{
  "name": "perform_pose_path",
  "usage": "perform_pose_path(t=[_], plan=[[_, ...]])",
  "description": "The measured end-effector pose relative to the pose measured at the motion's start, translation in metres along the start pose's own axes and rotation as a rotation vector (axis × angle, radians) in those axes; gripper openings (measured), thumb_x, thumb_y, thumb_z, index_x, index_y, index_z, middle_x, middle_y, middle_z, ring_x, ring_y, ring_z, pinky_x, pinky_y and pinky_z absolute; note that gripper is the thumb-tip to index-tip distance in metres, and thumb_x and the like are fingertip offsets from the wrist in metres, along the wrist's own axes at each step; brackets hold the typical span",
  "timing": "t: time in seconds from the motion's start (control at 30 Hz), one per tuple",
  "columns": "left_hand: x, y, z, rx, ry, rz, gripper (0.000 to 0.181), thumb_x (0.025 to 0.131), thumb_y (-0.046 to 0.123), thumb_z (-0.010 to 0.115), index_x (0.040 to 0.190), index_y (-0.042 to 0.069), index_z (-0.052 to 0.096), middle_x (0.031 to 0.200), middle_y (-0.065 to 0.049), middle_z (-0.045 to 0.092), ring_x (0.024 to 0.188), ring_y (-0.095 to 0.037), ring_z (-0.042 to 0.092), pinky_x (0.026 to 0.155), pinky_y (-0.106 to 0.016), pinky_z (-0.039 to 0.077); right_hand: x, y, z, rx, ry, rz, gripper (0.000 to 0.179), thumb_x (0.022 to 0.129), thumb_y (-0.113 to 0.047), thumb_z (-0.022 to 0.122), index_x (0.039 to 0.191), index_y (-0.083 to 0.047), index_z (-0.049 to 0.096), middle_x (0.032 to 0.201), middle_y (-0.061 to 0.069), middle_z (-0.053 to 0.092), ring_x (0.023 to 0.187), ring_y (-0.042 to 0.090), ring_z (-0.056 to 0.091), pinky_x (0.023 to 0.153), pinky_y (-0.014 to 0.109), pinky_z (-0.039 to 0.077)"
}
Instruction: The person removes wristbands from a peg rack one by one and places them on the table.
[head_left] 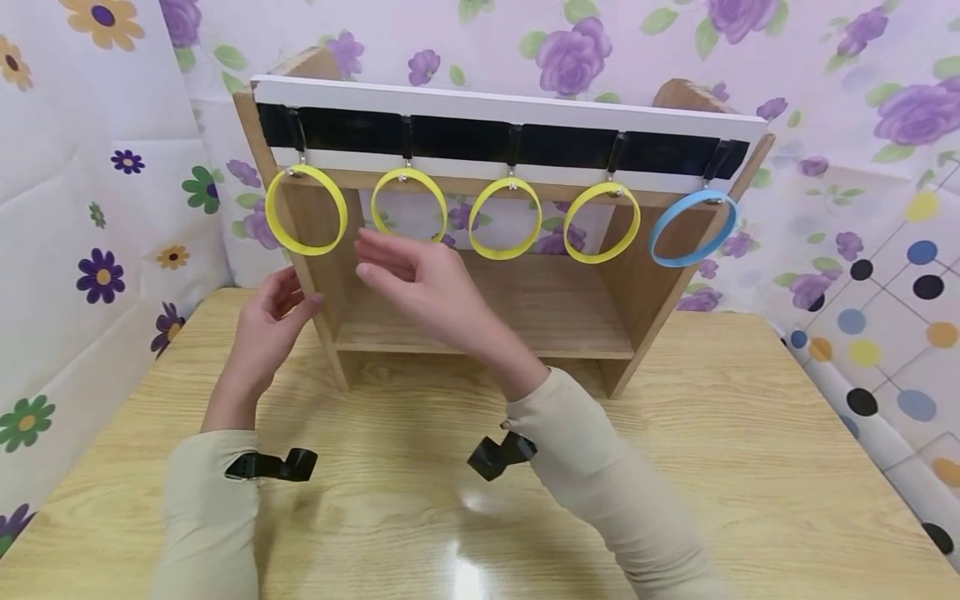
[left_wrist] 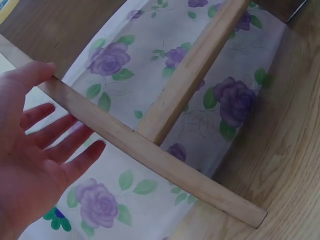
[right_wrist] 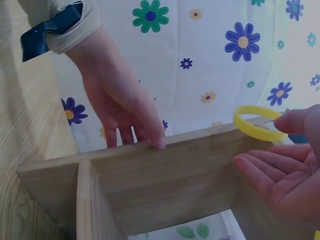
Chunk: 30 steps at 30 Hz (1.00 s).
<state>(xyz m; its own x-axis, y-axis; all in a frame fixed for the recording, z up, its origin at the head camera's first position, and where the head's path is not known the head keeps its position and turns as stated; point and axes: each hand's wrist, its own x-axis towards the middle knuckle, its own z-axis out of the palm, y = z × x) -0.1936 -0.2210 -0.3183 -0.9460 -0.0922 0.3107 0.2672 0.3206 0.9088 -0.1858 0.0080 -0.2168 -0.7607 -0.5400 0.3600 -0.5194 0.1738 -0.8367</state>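
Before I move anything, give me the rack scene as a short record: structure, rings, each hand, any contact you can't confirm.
structure: wooden rack standing on the tabletop
yellow rings: four, hanging in a row
blue ring: one, at the row's right end in the head view
left hand: thumb on the front edge of the rack's left side panel
right hand: holding nothing, partly covering the second yellow ring from the left in the head view
unconfirmed: whether the right hand touches a ring

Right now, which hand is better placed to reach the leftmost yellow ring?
Probably the right hand: it is empty and close beside that yellow ring, while the left hand is lower, touching the rack's wooden side panel.
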Motion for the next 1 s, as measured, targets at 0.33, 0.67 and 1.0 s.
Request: perform_pose_path(t=[0.33, 0.67, 1.0], plan=[[0.001, -0.002, 0.0, 0.066, -0.016, 0.033, 0.053, 0.1, 0.023, 0.053, 0.145, -0.001, 0.038, 0.142, -0.02, 0.044, 0.129, -0.037, 0.042, 0.103, -0.044, 0.041, 0.022, -0.014, 0.011, 0.124, 0.085, 0.075, 0.045, 0.096, -0.013, 0.062, 0.137, 0.002, 0.051, 0.125, 0.011, 0.063, 0.105, 0.009, 0.063, 0.081, 0.022, 0.053], [-0.004, -0.006, 0.002, 0.101, 0.007, 0.035, 0.056, 0.101, 0.03, 0.051, 0.147, 0.003, 0.036, 0.144, -0.02, 0.043, 0.13, -0.038, 0.042, 0.105, -0.052, 0.037, 0.028, -0.019, 0.014, 0.173, 0.17, 0.111, 0.036, 0.092, -0.013, 0.067, 0.124, 0.002, 0.062, 0.115, 0.008, 0.067, 0.096, 0.008, 0.065, 0.074, 0.022, 0.055], [-0.002, -0.008, 0.002, 0.088, 0.01, 0.041, 0.055, 0.1, 0.029, 0.052, 0.146, 0.003, 0.038, 0.142, -0.019, 0.045, 0.129, -0.036, 0.044, 0.104, -0.048, 0.039, 0.027, -0.022, 0.014, 0.121, 0.18, 0.12, 0.027, 0.09, -0.01, 0.069, 0.115, 0.0, 0.068, 0.103, 0.005, 0.071, 0.088, 0.007, 0.067, 0.071, 0.021, 0.056]])
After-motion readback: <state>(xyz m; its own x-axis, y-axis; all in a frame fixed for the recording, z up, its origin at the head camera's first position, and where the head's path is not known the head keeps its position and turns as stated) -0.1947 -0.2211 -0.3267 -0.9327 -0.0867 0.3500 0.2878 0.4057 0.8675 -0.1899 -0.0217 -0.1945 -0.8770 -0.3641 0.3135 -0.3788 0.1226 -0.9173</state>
